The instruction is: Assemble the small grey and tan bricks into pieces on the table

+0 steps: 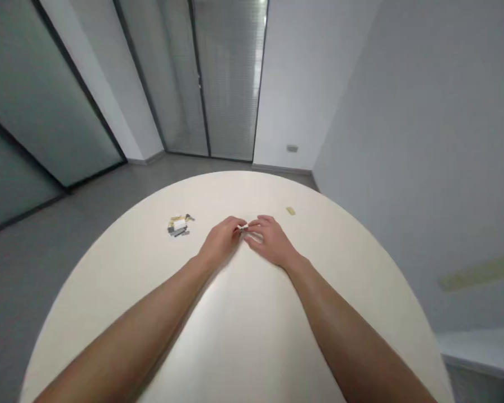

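Observation:
Near the middle of the round white table, my left hand (223, 238) pinches a small white and grey piece (243, 227) between thumb and fingers. From the other side my right hand (269, 239) reaches in, its fingers apart and the fingertips at the edge of the same piece. The piece is too small to tell its exact kind. To the left of my left hand lies a small pile of loose pieces (179, 225) in white, grey, dark and yellow. A flat yellowish piece (290, 211) rests beyond my right hand.
The round white table (252, 336) spreads under both forearms, its curved far edge ahead of my hands. Past it are a grey floor (109, 196), glass partitions (231, 78) with dark frames, and a white wall (420, 140) on the right.

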The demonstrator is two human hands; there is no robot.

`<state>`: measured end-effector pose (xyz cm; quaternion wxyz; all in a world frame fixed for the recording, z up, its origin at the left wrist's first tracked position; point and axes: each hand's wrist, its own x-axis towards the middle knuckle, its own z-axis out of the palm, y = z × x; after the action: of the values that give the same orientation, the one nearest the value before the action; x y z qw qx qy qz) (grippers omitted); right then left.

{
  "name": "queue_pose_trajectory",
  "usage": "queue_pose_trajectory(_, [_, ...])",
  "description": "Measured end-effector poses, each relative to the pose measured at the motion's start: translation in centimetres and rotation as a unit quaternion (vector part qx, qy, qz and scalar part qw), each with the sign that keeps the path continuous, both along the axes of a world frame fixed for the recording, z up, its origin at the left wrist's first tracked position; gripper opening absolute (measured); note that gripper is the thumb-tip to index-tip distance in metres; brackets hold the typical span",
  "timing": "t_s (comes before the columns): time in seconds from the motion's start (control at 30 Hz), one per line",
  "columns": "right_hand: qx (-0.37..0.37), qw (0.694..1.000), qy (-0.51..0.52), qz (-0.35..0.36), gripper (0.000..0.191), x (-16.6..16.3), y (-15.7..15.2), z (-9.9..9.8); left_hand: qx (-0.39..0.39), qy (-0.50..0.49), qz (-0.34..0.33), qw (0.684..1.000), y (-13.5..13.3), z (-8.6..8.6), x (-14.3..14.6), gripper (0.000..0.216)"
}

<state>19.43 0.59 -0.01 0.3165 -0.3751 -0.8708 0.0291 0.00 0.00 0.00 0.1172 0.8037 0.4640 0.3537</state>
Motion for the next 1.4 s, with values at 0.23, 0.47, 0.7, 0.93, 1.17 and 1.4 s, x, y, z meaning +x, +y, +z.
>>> queue_pose_trajectory(0.23, [-0.058, 0.997, 0.053, -0.020, 0.009, 0.3, 0.2, 0.2, 0.001, -0.005, -0.039, 0.999, -0.1, 0.0, -0.1, 0.028])
queue_pose_trajectory(0.47, [-0.099, 0.993, 0.058, -0.039, 0.006, 0.1, -0.4, 1.0, -0.005, -0.009, -0.059, 0.998, -0.4, 0.4, 0.2, 0.022])
queue_pose_trajectory(0.7, [-0.119, 0.986, 0.100, -0.066, 0.010, 0.3, -0.5, 1.1, -0.019, 0.034, 0.036, 0.999, -0.8, 1.3, 0.2, 0.017])
queue_pose_trajectory(0.93, [-0.115, 0.982, 0.143, -0.049, 0.008, 0.4, -0.6, 1.4, 0.009, 0.038, 0.058, 0.998, -1.2, 1.8, 0.4, 0.017])
queue_pose_trajectory(1.17, [-0.114, 0.973, 0.192, -0.051, 0.014, 0.4, -0.5, 1.3, 0.056, 0.030, 0.052, 0.997, -1.1, 1.6, 0.7, 0.018])
queue_pose_trajectory(1.4, [-0.130, 0.971, 0.196, -0.036, 0.015, 0.4, -0.7, 1.4, 0.046, 0.023, 0.057, 0.997, -1.1, 1.7, 0.6, 0.019])
